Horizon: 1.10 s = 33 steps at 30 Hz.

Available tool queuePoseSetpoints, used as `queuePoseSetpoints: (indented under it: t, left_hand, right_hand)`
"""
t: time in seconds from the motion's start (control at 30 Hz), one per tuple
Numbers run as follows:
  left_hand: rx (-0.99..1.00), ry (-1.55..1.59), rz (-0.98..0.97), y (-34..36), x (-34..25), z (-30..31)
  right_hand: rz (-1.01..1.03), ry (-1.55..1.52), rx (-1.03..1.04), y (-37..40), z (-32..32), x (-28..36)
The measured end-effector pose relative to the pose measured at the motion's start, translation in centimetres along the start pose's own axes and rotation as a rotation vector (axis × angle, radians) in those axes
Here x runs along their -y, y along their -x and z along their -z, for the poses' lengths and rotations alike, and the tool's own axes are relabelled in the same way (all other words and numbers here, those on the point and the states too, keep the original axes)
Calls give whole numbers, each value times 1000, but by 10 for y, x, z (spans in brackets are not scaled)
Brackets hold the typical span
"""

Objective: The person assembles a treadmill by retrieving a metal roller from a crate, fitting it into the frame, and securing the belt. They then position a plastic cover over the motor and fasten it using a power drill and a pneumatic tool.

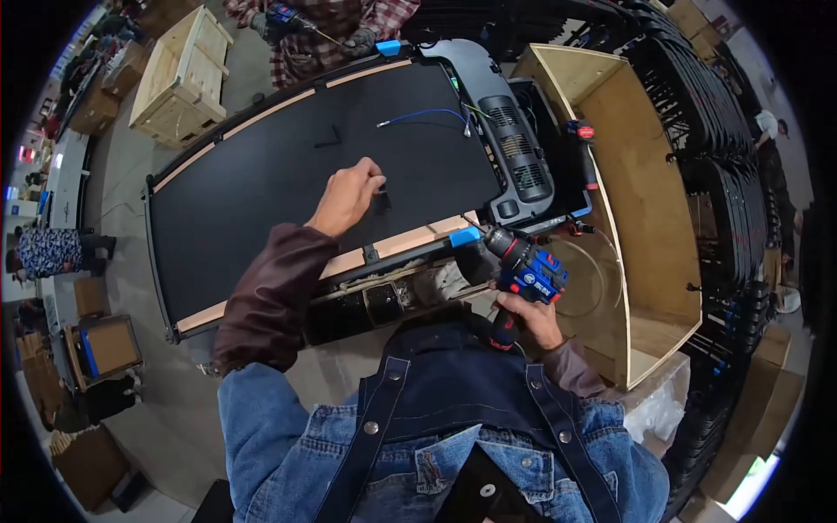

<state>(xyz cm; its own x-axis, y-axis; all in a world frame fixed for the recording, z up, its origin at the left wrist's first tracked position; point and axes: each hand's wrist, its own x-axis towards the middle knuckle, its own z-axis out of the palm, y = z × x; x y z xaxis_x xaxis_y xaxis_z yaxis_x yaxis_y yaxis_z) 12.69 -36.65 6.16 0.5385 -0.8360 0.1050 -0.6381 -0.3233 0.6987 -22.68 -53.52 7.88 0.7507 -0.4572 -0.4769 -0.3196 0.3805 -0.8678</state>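
Note:
My left hand (349, 195) reaches over the black treadmill belt (288, 174) and pinches a small black part (382, 202) near the belt's near side rail. My right hand (532, 318) grips the handle of a blue and black cordless drill (523, 270), its bit pointing toward a blue clip (465, 236) on the near wooden side rail (410, 240). Another small black angled piece (329, 138) lies on the belt further away. A blue wire (427, 115) lies across the belt near the grey motor cover (514, 148).
A second person in a plaid shirt (323, 26) stands at the far side holding a tool. A large open plywood crate (645, 200) sits to the right with a red-handled tool (586, 148) at its edge. A smaller wooden crate (179, 78) stands far left. Black racks line the right.

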Motion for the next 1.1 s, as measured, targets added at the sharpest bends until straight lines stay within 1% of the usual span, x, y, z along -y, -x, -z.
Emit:
queuePoseSetpoints:
  t: [0.03, 0.07, 0.1, 0.13, 0.17, 0.23, 0.27, 0.33, 0.4, 0.5, 0.57, 0.6, 0.63, 0.7, 0.73, 0.8, 0.83, 0.9, 0.93, 1.0, 1.03, 1.1]
  left_hand:
    - [10, 359, 326, 8, -10, -5]
    - [-6, 484, 437, 16, -13, -18]
    - [-24, 590, 451, 26, -15, -31]
    - [-46, 695, 467, 37, -19, -43]
    - [-71, 730, 499, 44, -23, -54]
    - [-103, 589, 660, 50, -35, -69]
    - [-154, 373, 649, 52, -43, -76]
    - [-140, 164, 712, 53, -68, -83]
    - [-169, 105, 746, 55, -76, -93]
    - [-214, -15, 808, 51, -87, -104]
    - [-348, -123, 716, 48, -91, -121]
    - [-412, -183, 627, 50, -89, -131]
    - [-404, -191, 634, 49, -92, -137]
    - [-439, -287, 420, 46, -94, -144]
    - [-435, -290, 422, 42, -94, -144]
    - [-412, -354, 93, 31, -89, -139]
    - [-411, -353, 94, 28, -84, -136]
    - [-260, -384, -53, 23, -73, -131]
    - [-263, -381, -52, 19, -71, -130]
    - [-261, -384, -197, 11, -68, -126]
    - [-262, -378, -199, 8, -64, -126]
    - [-164, -415, -234, 0, -56, -126]
  right_hand:
    - [-6, -1, 0, 2, 1, 3]
    - [-21, -79, -21, 5, 1, 8]
    - [-36, -158, -39, 4, 1, 11]
    - [-47, -124, -24, -1, 9, 9]
    - [-57, -126, -11, -7, 15, 9]
    - [-135, -112, 5, -19, 26, 11]
    - [-152, -110, 22, -25, 29, 12]
    - [-34, -161, 26, -39, 34, 18]
    - [-66, -153, 85, -52, 44, 25]
    - [-54, -100, 171, -72, 61, 26]
    - [-56, -117, 236, -86, 67, 25]
    - [-64, -127, 240, -88, 69, 27]
    - [-78, -119, 249, -88, 70, 31]
    - [-95, -116, 258, -89, 73, 37]
    - [-92, -113, 262, -90, 74, 38]
    - [-92, -111, 263, -91, 77, 38]
    - [-85, -114, 264, -91, 78, 37]
    - [-78, -109, 266, -93, 80, 39]
    - [-85, -114, 261, -93, 81, 41]
    - [-91, -115, 253, -94, 82, 41]
    - [-100, -129, 254, -94, 83, 39]
    - [-102, -130, 247, -93, 85, 42]
